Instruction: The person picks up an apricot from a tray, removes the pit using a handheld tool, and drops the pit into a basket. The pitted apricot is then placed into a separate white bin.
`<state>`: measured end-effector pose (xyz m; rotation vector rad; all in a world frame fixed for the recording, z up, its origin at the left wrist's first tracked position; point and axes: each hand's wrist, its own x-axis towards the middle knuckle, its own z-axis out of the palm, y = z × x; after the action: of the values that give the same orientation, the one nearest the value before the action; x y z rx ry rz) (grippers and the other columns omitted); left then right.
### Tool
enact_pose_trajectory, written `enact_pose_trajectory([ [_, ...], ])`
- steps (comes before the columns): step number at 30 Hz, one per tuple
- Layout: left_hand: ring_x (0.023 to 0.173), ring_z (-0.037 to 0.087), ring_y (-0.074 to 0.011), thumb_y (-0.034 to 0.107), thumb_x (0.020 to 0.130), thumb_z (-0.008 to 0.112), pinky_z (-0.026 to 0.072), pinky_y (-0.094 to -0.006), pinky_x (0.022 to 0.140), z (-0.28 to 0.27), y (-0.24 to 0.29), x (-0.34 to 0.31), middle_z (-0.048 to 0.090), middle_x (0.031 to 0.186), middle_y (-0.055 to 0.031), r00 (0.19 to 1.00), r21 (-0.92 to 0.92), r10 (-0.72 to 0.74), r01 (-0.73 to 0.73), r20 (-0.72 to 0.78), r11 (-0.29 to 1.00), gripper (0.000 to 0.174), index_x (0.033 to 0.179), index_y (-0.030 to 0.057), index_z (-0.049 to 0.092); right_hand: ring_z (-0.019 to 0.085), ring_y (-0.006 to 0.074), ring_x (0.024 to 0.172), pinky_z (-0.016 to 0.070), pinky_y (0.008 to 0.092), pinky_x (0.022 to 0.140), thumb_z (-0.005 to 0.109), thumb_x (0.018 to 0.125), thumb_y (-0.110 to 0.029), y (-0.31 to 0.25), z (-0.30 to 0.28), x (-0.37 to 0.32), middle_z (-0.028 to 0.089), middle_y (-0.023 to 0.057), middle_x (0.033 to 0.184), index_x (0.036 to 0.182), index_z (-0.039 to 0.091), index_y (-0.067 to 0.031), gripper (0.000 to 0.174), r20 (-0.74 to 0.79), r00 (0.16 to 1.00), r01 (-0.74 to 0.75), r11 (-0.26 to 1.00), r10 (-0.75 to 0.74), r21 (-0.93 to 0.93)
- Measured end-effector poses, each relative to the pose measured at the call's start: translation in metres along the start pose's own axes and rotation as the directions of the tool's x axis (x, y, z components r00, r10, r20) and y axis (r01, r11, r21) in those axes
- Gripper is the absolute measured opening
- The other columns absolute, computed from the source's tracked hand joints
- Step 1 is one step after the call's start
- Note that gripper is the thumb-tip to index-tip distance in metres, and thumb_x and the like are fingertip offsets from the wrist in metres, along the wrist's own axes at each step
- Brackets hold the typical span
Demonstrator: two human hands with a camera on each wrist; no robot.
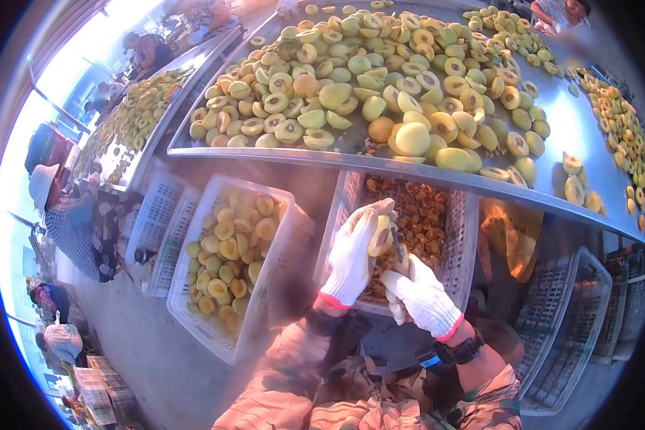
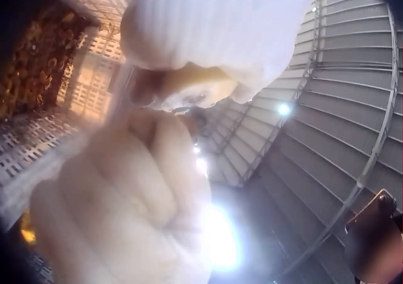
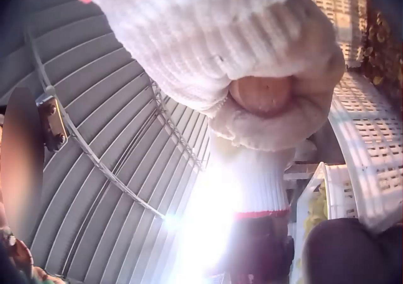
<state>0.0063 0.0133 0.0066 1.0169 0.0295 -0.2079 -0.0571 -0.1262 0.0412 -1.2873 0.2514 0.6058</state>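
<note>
My left hand, in a white knitted glove with a red cuff, holds a pale yellow peach half between thumb and fingers. My right hand, gloved the same way, grips a wooden-handled tool; its slim metal end reaches the cut face of the fruit. In the right wrist view the rounded butt of the handle pokes out of the curled fingers. Both hands are held close together over a crate of brown pits. The left wrist view shows the peach half blurred, with its tip partly hidden by the glove.
A metal table heaped with halved peaches stands ahead. Left of the pit crate is a white crate of peach halves; empty crates stand right, near a yellow bag. Other people work further left.
</note>
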Motion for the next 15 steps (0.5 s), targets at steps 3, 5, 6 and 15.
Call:
enact_pose_trajectory([
  [3, 0.096, 0.062, -0.0176, 0.031, 0.102, 0.048, 0.0502, -0.0297, 0.083, 0.012, 0.002, -0.003, 0.063, 0.110, -0.0100, 0.996, 0.209, 0.059, -0.043, -0.069, 0.977, 0.039, 0.122, 0.0003, 0.061, 0.054, 0.0137, 0.046, 0.0442, 0.0281, 0.043, 0.057, 0.093, -0.021, 0.009, -0.001, 0.004, 0.057, 0.0060, 0.068, 0.104, 0.049, -0.0021, 0.024, -0.024, 1.000, -0.005, 0.998, 0.004, -0.068],
  [5, 0.093, 0.063, -0.0164, 0.032, 0.102, 0.046, 0.0506, -0.0280, 0.079, 0.012, 0.001, -0.003, 0.064, 0.108, -0.0094, 0.992, 0.322, 0.116, -0.093, -0.051, 0.942, 0.039, 0.119, 0.0005, 0.062, 0.055, 0.0142, 0.047, 0.0450, 0.0285, 0.044, 0.057, 0.093, -0.023, 0.013, -0.002, 0.006, 0.058, 0.0070, 0.069, 0.106, 0.049, -0.0012, 0.027, -0.045, 0.999, -0.006, 0.991, 0.000, -0.131],
  [6, 0.091, 0.063, -0.0158, 0.032, 0.103, 0.045, 0.0506, -0.0274, 0.078, 0.010, -0.001, -0.002, 0.065, 0.107, -0.0091, 0.989, 0.358, 0.149, -0.133, -0.018, 0.924, 0.039, 0.118, 0.0006, 0.063, 0.056, 0.0145, 0.047, 0.0454, 0.0288, 0.044, 0.057, 0.092, -0.023, 0.013, -0.002, 0.006, 0.059, 0.0074, 0.070, 0.107, 0.049, -0.0009, 0.028, -0.052, 0.999, -0.008, 0.988, 0.000, -0.157],
  [15, 0.091, 0.063, -0.0151, 0.035, 0.104, 0.041, 0.0499, -0.0270, 0.080, 0.015, -0.010, -0.002, 0.068, 0.102, -0.0085, 0.982, 0.367, 0.181, -0.151, -0.049, 0.918, 0.043, 0.113, 0.0006, 0.066, 0.058, 0.0162, 0.049, 0.0481, 0.0315, 0.046, 0.055, 0.093, -0.022, 0.024, 0.003, 0.009, 0.059, 0.0080, 0.070, 0.111, 0.049, -0.0008, 0.028, -0.123, 0.992, 0.002, 0.963, -0.037, -0.271],
])
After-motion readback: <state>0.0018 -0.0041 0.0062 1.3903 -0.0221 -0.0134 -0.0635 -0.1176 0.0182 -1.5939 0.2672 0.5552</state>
